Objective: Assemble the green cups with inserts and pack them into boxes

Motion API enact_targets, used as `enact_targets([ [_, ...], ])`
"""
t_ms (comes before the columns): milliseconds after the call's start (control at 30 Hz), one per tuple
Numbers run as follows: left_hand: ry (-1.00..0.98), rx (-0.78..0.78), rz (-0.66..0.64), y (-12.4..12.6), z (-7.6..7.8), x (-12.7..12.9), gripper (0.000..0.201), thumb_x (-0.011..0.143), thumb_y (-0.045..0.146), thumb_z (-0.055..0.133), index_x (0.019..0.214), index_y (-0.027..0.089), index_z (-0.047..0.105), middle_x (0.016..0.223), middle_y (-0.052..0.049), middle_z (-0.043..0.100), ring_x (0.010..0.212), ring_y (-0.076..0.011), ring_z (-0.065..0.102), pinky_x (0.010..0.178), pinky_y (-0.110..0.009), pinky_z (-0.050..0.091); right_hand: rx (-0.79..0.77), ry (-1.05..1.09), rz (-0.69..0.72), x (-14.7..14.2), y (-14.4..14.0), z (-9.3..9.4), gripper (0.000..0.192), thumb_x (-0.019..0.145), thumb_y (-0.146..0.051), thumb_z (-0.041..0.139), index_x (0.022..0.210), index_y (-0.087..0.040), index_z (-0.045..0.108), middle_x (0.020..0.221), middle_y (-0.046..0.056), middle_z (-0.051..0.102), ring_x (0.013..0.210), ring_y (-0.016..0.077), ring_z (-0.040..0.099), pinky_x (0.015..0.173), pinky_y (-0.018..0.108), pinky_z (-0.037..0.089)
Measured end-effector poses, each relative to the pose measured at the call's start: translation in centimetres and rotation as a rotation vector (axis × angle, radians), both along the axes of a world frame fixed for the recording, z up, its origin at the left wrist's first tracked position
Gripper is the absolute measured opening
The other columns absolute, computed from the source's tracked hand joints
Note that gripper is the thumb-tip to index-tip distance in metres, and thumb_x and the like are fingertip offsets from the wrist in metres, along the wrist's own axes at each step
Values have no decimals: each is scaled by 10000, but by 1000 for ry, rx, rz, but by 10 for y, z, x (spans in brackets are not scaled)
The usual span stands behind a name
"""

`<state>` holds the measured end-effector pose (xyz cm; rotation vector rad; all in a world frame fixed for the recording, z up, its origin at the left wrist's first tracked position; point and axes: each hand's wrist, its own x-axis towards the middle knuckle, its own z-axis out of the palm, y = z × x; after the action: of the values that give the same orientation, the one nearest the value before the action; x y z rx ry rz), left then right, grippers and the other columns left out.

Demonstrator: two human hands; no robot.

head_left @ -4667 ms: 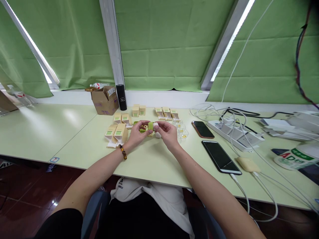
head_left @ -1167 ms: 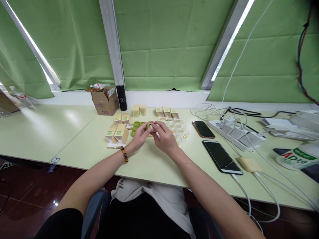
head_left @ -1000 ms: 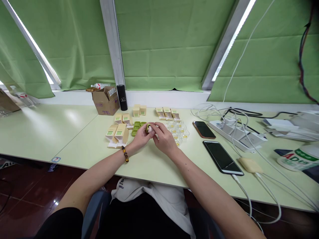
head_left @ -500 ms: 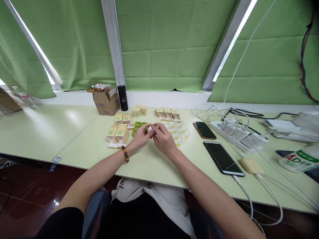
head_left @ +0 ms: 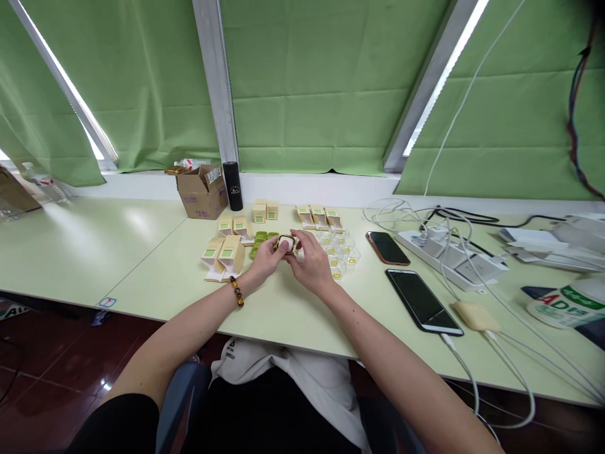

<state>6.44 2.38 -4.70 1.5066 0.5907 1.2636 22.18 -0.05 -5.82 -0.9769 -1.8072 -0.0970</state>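
Above the table, both hands meet around a small dark-green-rimmed container (head_left: 285, 241) with something white inside it. My left hand (head_left: 265, 261) grips it from the left, thumb resting on the white part. On the other side, the fingers of my right hand (head_left: 309, 261) pinch its right edge. Several green square cups (head_left: 260, 238) sit just behind my left hand, partly hidden by it. Clear plastic cups with yellow centres (head_left: 335, 251) stand close to the right of my right hand. Open cream cartons with green labels (head_left: 225, 252) stand left of my left hand.
More cream cartons (head_left: 317, 216) are at the back, near a cardboard box (head_left: 201, 194) and a black flask (head_left: 232, 186). On the right lie two phones (head_left: 424, 301), a white power strip (head_left: 454, 255) with tangled cables, and a white bottle (head_left: 570, 302).
The container has turned in my hands, so its green rim and white inside now face up more openly. My right fingers have shifted from over it to its right edge.
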Motion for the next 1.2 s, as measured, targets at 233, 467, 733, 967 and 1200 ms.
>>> enact_targets([
  [233, 11, -104, -40, 1, -5, -3, 671, 864, 817, 642, 910, 149, 658, 826, -55, 647, 729, -156, 629, 691, -305, 564, -138, 239, 119, -4, -1, 5, 370, 845, -260, 722, 1201, -244, 621, 1202, 107, 688, 1059, 268, 643, 812, 406, 589],
  [467, 60, -126, -47, 3, -9, -3, 732, 910, 860, 507, 956, 150, 680, 975, -120, 713, 863, -193, 670, 708, -299, 563, -315, 433, 240, -4, 1, 3, 407, 860, -378, 753, 1215, -229, 621, 1176, 90, 715, 1039, 244, 675, 983, 451, 582],
  [733, -15, -71, -11, 4, -4, -7, 517, 861, 463, 783, 1262, 211, 574, 1144, -82, 652, 979, -183, 645, 771, -280, 555, -332, 578, 368, 0, 2, 7, 523, 890, -499, 767, 1306, -233, 595, 1220, 117, 699, 1115, 249, 694, 1034, 444, 586],
  [967, 12, 129, -50, 10, -6, -13, 701, 787, 263, 825, 1433, 262, 553, 1488, -127, 550, 1355, -271, 534, 987, -340, 523, -452, 723, 487, 2, 5, 11, 846, 713, -543, 930, 1396, -268, 513, 1187, 95, 753, 1069, 253, 744, 992, 439, 613],
  [1200, 130, 257, -56, 12, -3, -17, 544, 827, 339, 865, 1330, 249, 678, 1457, -131, 597, 1297, -278, 595, 1006, -376, 509, -586, 705, 493, 8, 0, 19, 937, 702, -608, 920, 1449, -277, 461, 1075, 70, 808, 865, 225, 757, 820, 391, 619],
])
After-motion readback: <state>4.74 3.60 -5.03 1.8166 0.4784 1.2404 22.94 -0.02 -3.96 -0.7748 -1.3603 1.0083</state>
